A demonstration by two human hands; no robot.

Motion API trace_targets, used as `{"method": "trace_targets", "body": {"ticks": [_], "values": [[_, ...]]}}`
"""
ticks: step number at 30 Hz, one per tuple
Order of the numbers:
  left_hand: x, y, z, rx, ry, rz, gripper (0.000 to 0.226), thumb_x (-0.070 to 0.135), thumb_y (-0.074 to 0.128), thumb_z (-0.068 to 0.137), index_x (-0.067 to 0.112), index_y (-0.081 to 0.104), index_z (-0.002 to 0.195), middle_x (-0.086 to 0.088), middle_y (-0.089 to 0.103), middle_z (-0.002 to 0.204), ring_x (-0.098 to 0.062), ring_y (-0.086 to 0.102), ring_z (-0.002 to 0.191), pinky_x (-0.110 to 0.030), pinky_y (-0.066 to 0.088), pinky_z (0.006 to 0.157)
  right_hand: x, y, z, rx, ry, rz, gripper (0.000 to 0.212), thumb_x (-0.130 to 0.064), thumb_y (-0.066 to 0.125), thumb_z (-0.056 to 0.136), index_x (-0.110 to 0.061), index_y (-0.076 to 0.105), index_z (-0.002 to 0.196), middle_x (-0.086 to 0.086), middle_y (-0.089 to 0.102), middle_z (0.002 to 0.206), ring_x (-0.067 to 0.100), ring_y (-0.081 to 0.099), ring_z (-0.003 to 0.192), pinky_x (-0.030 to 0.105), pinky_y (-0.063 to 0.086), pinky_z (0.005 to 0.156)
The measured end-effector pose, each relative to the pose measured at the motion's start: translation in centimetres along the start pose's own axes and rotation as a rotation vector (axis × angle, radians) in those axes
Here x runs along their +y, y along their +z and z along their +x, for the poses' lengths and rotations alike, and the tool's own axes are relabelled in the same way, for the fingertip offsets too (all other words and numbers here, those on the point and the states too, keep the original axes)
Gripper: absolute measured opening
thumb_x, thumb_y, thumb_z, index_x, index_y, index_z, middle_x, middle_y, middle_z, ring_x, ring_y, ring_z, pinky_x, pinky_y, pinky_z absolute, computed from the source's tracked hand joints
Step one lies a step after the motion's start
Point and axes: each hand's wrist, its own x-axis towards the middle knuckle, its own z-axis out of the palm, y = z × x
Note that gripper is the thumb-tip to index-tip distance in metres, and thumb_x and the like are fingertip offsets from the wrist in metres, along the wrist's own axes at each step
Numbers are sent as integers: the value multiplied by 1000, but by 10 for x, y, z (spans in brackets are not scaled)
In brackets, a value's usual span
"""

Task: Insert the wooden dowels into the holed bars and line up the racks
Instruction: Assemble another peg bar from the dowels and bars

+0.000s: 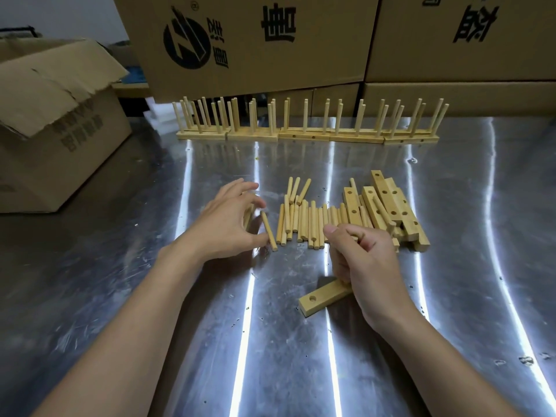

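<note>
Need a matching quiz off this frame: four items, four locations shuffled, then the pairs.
Things:
1. finished racks
2. loose dowels
3. heap of holed bars
4. single holed bar

Places:
A. partly under the right hand, nearest the person
B. in a row along the far edge of the table
C. lying flat side by side, mid-table
D. piled just right of the dowels

Pairs: 1-B, 2-C, 3-D, 4-A
</note>
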Motion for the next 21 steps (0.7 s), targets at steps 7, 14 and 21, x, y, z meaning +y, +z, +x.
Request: {"method": "trace_targets", "body": {"ticks": [7, 14, 21], "values": [[-1, -3, -5, -8, 32, 30, 56, 22, 73, 91, 41, 60, 142, 16, 34, 166, -9, 12, 159, -51, 25, 127, -2, 1, -3, 16, -12, -18, 50, -31, 63, 97, -16, 38, 57, -1, 33, 55, 18, 32, 54, 32, 31, 54], [-2, -12, -6, -19, 122, 31, 10, 38, 82, 91, 46, 79, 98, 19, 47, 155, -9, 20, 155, -53, 28, 123, -5, 1, -4, 76, -70, -38, 31, -27, 59, 95, -12, 69, 69, 5, 68, 69, 21, 66, 75, 25, 53, 74], [1, -32, -16, 3, 129, -324, 10, 46, 78, 90, 40, 81, 97, 14, 73, 108, -6, 61, 111, -24, 46, 92, -18, 1, -11, 103, -172, -140, 10, -26, 61, 96, -23, 71, 97, -6, 71, 96, 16, 67, 98, 28, 50, 84]]}}
